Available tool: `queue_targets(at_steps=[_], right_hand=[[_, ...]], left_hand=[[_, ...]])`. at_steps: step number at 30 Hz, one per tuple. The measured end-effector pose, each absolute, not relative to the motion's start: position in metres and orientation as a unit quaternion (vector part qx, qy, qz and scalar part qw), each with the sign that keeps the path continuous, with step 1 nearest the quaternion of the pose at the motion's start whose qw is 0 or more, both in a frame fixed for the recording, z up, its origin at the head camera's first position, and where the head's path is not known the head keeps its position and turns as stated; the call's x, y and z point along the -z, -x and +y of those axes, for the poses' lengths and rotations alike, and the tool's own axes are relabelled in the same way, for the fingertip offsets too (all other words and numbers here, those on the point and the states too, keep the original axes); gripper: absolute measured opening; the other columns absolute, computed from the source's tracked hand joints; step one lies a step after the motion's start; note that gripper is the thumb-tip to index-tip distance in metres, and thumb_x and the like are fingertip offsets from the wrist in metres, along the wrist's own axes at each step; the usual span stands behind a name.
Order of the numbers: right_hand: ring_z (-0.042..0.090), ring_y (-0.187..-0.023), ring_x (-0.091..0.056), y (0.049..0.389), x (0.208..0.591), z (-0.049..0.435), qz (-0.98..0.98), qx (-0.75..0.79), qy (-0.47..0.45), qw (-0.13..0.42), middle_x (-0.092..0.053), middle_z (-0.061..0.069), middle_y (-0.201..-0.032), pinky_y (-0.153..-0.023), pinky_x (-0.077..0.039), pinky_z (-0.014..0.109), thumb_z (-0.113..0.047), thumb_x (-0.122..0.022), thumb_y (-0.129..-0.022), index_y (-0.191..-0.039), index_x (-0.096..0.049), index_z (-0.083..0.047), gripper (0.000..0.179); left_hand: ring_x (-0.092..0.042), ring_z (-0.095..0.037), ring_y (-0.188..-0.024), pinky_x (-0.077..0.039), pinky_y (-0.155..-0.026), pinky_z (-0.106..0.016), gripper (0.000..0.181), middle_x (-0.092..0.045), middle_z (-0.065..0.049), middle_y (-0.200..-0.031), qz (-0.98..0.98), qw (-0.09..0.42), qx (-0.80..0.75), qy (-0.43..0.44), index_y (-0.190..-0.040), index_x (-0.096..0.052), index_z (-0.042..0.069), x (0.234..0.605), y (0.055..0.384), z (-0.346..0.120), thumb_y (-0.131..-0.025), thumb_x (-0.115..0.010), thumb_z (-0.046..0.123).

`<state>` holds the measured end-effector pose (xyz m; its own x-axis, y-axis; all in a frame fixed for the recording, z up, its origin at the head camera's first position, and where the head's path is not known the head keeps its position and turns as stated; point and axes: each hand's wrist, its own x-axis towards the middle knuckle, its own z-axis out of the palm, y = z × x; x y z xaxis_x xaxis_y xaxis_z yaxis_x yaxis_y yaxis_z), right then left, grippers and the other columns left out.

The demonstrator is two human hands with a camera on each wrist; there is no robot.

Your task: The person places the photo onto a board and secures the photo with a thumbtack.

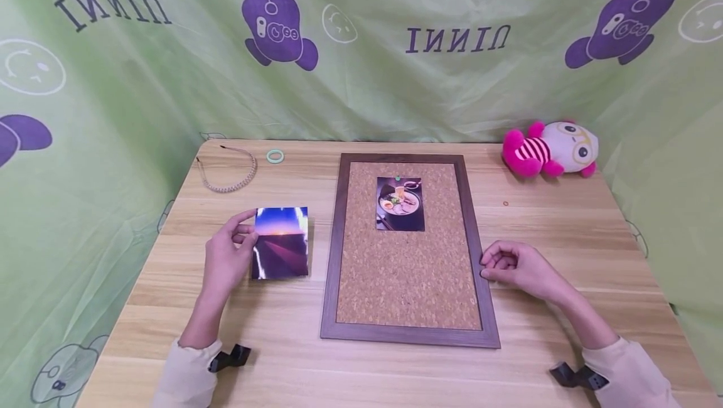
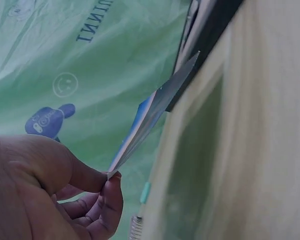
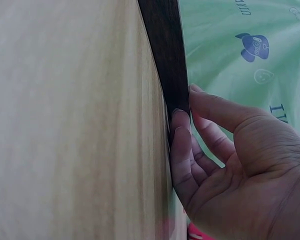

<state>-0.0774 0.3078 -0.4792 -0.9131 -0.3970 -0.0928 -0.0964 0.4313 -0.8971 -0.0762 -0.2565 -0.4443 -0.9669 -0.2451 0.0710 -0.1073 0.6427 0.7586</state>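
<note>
My left hand (image 1: 228,257) pinches a sunset photo (image 1: 280,251) by its left edge, between thumb and fingers. The left wrist view shows the photo (image 2: 150,120) nearly edge-on, held above the table. A cork board (image 1: 407,282) in a dark wooden frame lies flat on the table. On its upper part is a ramen photo (image 1: 400,207), with a green pushpin (image 1: 398,178) at the top edge. My right hand (image 1: 516,267) holds the frame's right edge, fingers curled. In the right wrist view the thumb and fingertips meet the dark frame (image 3: 167,55).
A beaded headband (image 1: 228,188) and a mint-green ring (image 1: 275,156) lie at the back left of the table (image 1: 271,370). At the back right lies a pink-and-white plush toy (image 1: 556,149). A small brown ring (image 1: 505,203) is right of the board. Green printed cloth (image 1: 367,94) surrounds the table.
</note>
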Motion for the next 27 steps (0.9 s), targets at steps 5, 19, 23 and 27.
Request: queue_targets(at_steps=[5, 19, 23, 27], right_hand=[[0.008, -0.076, -0.068, 0.077, 0.479, 0.308, 0.836, 0.509, 0.143, 0.147, -0.073, 0.001, -0.087, -0.064, -0.058, 0.022, 0.004, -0.085, -0.092, -0.102, -0.075, 0.002, 0.015], [0.008, -0.075, -0.067, 0.076, 0.478, 0.309, 0.842, 0.5, 0.143, 0.144, -0.073, 0.003, -0.088, -0.063, -0.059, 0.022, 0.003, -0.085, -0.093, -0.103, -0.074, 0.002, 0.015], [0.008, -0.075, -0.067, 0.076, 0.478, 0.309, 0.841, 0.501, 0.144, 0.145, -0.073, 0.003, -0.088, -0.063, -0.058, 0.022, 0.003, -0.085, -0.093, -0.103, -0.074, 0.002, 0.015], [0.008, -0.075, -0.068, 0.077, 0.478, 0.308, 0.84, 0.503, 0.145, 0.146, -0.073, 0.003, -0.088, -0.063, -0.059, 0.022, 0.003, -0.085, -0.093, -0.103, -0.074, 0.002, 0.015]], left_hand=[[-0.072, -0.025, -0.093, -0.051, -0.073, -0.012, 0.046, -0.08, -0.021, -0.114, -0.894, 0.092, 0.43, -0.088, -0.148, -0.069, 0.009, 0.436, 0.08, -0.249, -0.104, -0.07, -0.003], [-0.072, -0.016, -0.088, -0.068, -0.077, -0.031, 0.057, -0.077, -0.023, -0.113, -0.839, -0.005, 0.543, -0.032, -0.157, -0.058, 0.006, 0.428, 0.084, -0.192, -0.103, -0.07, -0.008], [-0.071, -0.017, -0.087, -0.068, -0.076, -0.03, 0.059, -0.077, -0.022, -0.112, -0.828, -0.021, 0.559, -0.026, -0.157, -0.057, 0.006, 0.431, 0.085, -0.178, -0.102, -0.072, -0.008], [-0.072, -0.017, -0.084, -0.069, -0.075, -0.035, 0.059, -0.078, -0.019, -0.108, -0.824, -0.033, 0.565, -0.019, -0.156, -0.057, 0.006, 0.434, 0.084, -0.166, -0.101, -0.074, -0.006]])
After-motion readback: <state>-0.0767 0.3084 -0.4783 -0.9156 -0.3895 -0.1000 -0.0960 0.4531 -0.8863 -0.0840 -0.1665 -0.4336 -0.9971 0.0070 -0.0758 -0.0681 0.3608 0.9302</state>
